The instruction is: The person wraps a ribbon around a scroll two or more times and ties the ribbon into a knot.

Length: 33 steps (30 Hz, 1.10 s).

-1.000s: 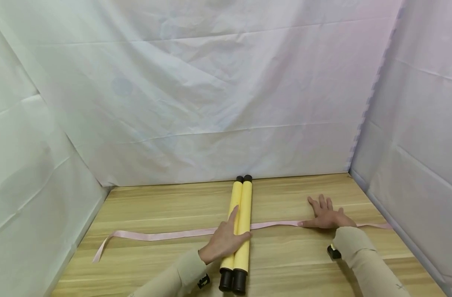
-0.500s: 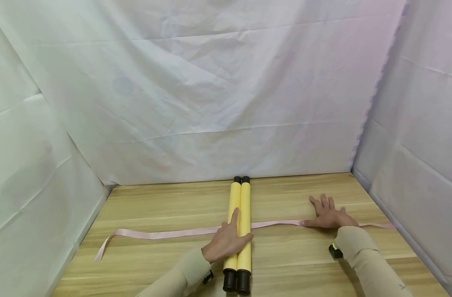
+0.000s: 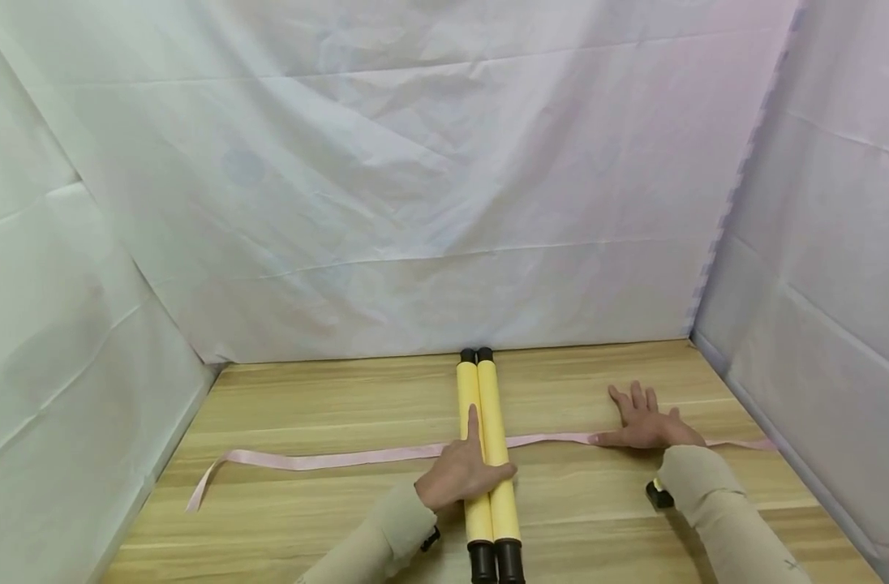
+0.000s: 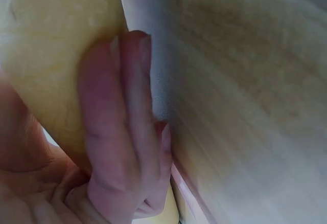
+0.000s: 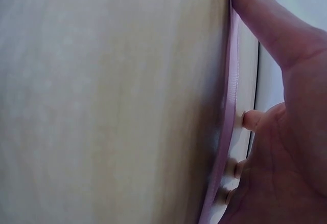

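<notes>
Two yellow tubes (image 3: 493, 422) with black end caps lie side by side across a pink ribbon (image 3: 328, 461) in the head view. My left hand (image 3: 461, 472) holds the pair from above, thumb over the right tube, index finger stretched along the left one. In the left wrist view, the other fingers (image 4: 104, 121) lie along the side of a yellow tube (image 4: 51, 45). To the right, my right hand (image 3: 645, 428) rests on the table with fingers spread, its thumb touching the ribbon. The right wrist view shows the ribbon (image 5: 227, 96) running past the palm and under the thumb tip.
The wood-grain table (image 3: 328, 397) is enclosed by a white cloth at the back (image 3: 386, 203) and pale walls at both sides. The tubes' far caps lie close to the back cloth. The ribbon's left end bends toward the front.
My left hand has moved right with the tubes. Their near ends have swung right and toward me, so they now slant the other way. The right hand and ribbon appear unmoved.
</notes>
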Available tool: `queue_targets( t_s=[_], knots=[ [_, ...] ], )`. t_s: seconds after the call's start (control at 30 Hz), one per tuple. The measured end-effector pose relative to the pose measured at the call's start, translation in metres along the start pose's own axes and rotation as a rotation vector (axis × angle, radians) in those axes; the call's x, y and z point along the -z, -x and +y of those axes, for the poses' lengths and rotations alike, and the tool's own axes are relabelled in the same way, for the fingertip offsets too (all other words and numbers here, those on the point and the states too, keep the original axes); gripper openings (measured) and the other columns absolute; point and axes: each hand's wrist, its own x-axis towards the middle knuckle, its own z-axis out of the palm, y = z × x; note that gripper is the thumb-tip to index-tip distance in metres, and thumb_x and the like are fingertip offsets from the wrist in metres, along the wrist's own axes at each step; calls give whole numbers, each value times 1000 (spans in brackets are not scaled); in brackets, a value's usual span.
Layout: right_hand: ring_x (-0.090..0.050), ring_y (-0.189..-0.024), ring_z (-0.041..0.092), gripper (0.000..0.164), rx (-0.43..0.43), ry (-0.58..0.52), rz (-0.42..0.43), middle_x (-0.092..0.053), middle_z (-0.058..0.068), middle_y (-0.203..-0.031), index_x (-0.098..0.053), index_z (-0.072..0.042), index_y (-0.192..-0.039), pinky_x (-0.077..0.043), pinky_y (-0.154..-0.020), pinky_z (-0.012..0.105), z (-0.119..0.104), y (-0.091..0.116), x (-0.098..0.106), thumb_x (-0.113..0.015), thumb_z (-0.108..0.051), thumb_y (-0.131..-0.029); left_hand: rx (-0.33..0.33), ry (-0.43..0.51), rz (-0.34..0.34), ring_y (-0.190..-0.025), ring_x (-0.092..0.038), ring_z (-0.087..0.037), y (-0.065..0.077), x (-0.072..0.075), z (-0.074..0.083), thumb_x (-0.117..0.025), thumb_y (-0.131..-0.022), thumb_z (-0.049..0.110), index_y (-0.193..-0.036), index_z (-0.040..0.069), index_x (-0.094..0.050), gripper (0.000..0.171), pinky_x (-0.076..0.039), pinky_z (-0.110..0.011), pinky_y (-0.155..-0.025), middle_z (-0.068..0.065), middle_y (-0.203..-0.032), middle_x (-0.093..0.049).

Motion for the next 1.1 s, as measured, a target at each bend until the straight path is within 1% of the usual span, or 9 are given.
queue_targets(
  t_s=[0.03,0.13,0.27,0.33,0.5,0.6,0.77,0.97,1.1],
  knots=[
    [18,-129,59,121,3,-10,-6,15,42,-147,-2,0,-150,14,-85,83,-1,1,0,-56,-74,-72,-1,5,3,-52,-54,-14,-1,-1,0,-65,-74,55,-151,6,9,117,-48,-30,-50,-7,-68,-60],
    [19,-130,57,122,2,-13,-6,16,39,-148,-2,-3,-151,15,-86,83,0,0,-3,-54,-77,-69,5,12,10,-52,-55,-14,-1,-2,-2,-66,-74,54,-151,6,9,118,-48,-30,-50,-9,-69,-61],
    [19,-132,55,124,-5,3,-7,17,37,-149,-3,-6,-152,13,-88,82,0,-1,-5,-51,-82,-67,7,0,22,-48,-54,-14,-2,-4,-2,-67,-74,52,-151,4,8,118,-47,-30,-46,-8,-65,-59],
    [18,-131,56,124,0,7,-3,16,39,-148,-4,-4,-151,13,-87,83,0,0,-4,-52,-81,-67,10,-15,22,-47,-53,-15,-3,-4,-2,-67,-74,52,-151,4,8,118,-46,-30,-45,-7,-62,-57],
    [16,-129,59,122,2,-2,1,14,42,-147,-5,0,-150,12,-85,84,-2,4,-2,-55,-76,-70,11,-91,22,-43,-51,-16,-3,-6,0,-65,-74,56,-151,3,6,118,-43,-30,-41,-6,-56,-54],
    [18,-130,58,121,2,-12,-1,14,41,-148,-4,-1,-151,15,-85,83,-1,5,-2,-56,-76,-70,14,-148,35,-41,-49,-16,-4,-8,2,-64,-74,60,-151,2,3,118,-41,-30,-39,-6,-53,-52],
    [18,-131,56,122,-10,-1,-4,16,39,-148,-4,-1,-151,16,-86,82,1,6,-3,-55,-77,-70,14,-196,44,-41,-47,-16,-4,-9,3,-60,-74,66,-152,3,1,117,-39,-29,-39,-5,-51,-51],
    [15,-129,59,119,-3,10,0,13,42,-147,-5,2,-150,11,-85,84,-1,8,-1,-57,-73,-72,12,-181,27,-43,-49,-18,-4,-7,2,-58,-74,69,-152,6,0,116,-40,-31,-42,-6,-53,-53],
    [16,-130,58,119,-1,10,9,13,41,-148,-6,-1,-151,11,-85,84,0,4,-2,-57,-73,-71,21,-170,19,-46,-50,-19,-2,-3,-1,-56,-74,71,-153,8,-1,116,-41,-32,-46,-7,-57,-55]
  ],
)
